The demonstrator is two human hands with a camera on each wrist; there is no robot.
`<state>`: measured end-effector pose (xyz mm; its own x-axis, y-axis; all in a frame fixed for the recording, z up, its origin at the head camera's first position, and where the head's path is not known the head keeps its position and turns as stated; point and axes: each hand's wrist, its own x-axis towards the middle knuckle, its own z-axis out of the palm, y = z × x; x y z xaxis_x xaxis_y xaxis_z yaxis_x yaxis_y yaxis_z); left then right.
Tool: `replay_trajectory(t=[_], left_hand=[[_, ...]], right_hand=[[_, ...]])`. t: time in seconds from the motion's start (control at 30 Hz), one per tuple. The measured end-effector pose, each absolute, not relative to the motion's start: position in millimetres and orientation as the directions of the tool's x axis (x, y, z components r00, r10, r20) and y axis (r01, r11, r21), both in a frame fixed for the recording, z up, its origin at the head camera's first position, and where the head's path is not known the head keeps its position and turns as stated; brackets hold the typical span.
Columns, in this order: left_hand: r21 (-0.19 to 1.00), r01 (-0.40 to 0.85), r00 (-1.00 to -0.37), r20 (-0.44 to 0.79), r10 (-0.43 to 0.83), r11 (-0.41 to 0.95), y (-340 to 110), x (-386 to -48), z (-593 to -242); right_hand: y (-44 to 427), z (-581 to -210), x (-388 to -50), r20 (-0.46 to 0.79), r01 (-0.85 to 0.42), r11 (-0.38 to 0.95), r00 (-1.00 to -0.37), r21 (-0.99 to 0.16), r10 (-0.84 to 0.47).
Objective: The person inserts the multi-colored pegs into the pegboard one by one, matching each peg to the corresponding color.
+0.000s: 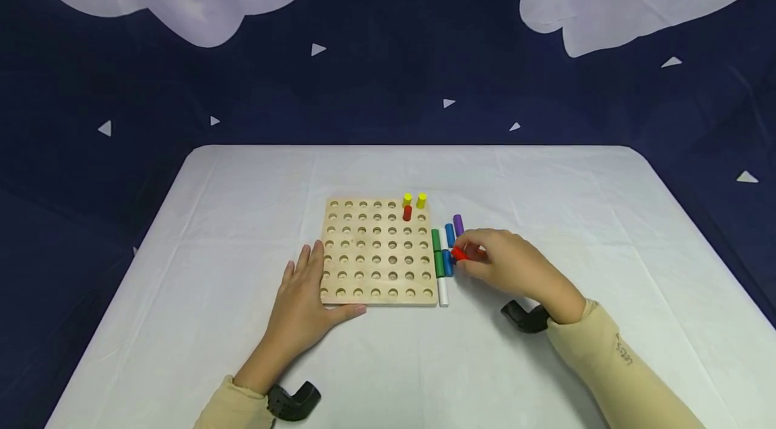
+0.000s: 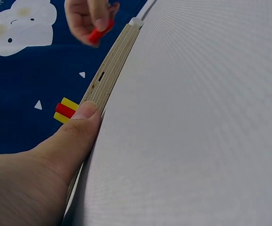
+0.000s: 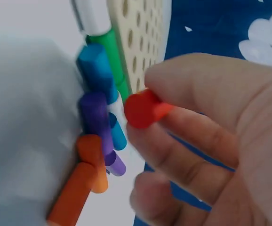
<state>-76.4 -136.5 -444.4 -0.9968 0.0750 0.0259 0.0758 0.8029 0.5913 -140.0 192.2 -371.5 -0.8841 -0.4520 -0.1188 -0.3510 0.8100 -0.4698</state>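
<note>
A square wooden pegboard (image 1: 384, 252) with rows of holes lies on the white table. Two yellow pegs (image 1: 421, 201) and one red peg (image 1: 407, 213) stand in holes at its far right corner. My left hand (image 1: 297, 318) rests against the board's near left corner, fingers straight along the left side and thumb along the front edge. Just right of the board, my right hand (image 1: 506, 264) pinches another red peg (image 3: 143, 109) between thumb and fingers, above the loose pegs. In the left wrist view, the thumb (image 2: 77, 129) touches the board's edge.
Loose pegs lie along the board's right side: green (image 1: 439, 264), white (image 1: 443, 292), blue (image 1: 449, 234) and purple (image 1: 458, 223). Orange pegs (image 3: 72, 195) appear in the right wrist view, hidden behind my hand from above. A dark blue cloth with clouds hangs behind the table.
</note>
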Motion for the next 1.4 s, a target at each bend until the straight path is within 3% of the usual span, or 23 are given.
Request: replay_trajectory(t=[0.27, 0.7, 0.97, 1.4], left_hand=[[0.596, 0.066, -0.997, 0.009, 0.076, 0.800, -136.1, -75.6, -443.8], [0.595, 0.068, -0.997, 0.014, 0.074, 0.801, -135.3, -76.5, -442.7], [0.600, 0.070, -0.997, 0.019, 0.074, 0.797, -136.0, -76.4, -442.3], [0.600, 0.072, -0.997, 0.025, 0.072, 0.797, -136.1, -75.8, -444.0]], right_hand=[[186.2, -369.7, -171.5, -0.079, -0.254, 0.737, -0.920, -0.627, -0.384], [167.0, -378.8, -202.6, -0.048, -0.194, 0.711, -0.951, -0.676, -0.305], [152.8, -386.8, -212.3, -0.055, -0.214, 0.713, -0.941, -0.668, -0.334], [141.8, -387.8, -214.6, -0.047, -0.272, 0.782, -0.933, -0.561, -0.358]])
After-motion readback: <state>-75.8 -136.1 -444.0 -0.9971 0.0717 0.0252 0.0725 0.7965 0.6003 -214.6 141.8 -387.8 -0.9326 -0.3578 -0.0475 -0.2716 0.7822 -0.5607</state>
